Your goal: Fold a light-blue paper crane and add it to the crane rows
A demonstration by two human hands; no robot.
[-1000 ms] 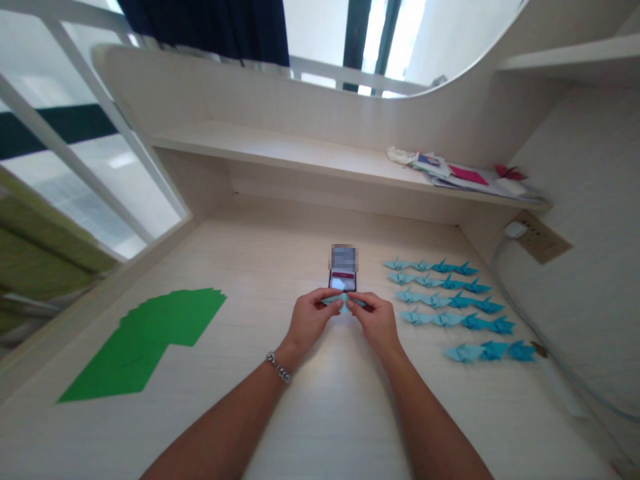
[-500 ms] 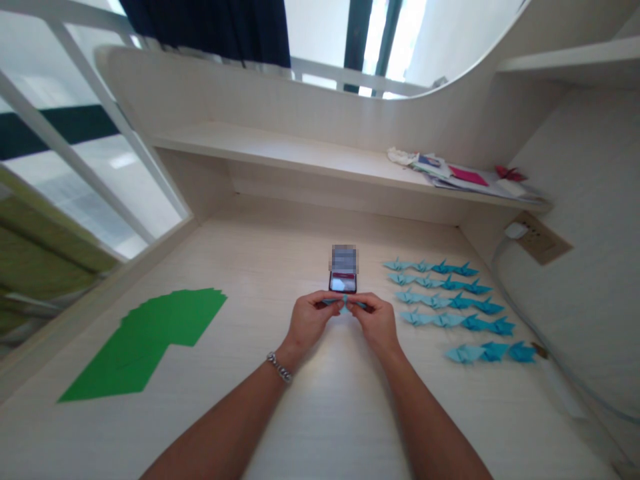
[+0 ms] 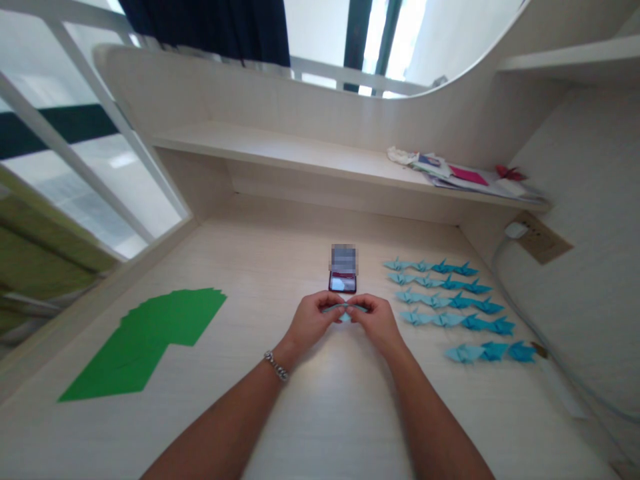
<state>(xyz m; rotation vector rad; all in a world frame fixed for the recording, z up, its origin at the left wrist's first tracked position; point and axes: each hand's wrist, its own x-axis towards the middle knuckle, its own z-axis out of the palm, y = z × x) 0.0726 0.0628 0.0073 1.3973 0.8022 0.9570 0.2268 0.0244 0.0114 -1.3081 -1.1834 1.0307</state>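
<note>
Just below the phone (image 3: 343, 282), the left hand (image 3: 313, 321) and right hand (image 3: 377, 323) pinch folded blue origami paper (image 3: 345, 311), with blue paper cranes (image 3: 445, 300) to its right and stacked green paper sheets (image 3: 145, 340) to its left.

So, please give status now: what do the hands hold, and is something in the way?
Left hand and right hand pinching blue folded paper. Phone just ahead of the hands. Rows of paper cranes to the right.

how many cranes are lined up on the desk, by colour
light blue cranes: 9
darker blue cranes: 10
total: 19
</note>
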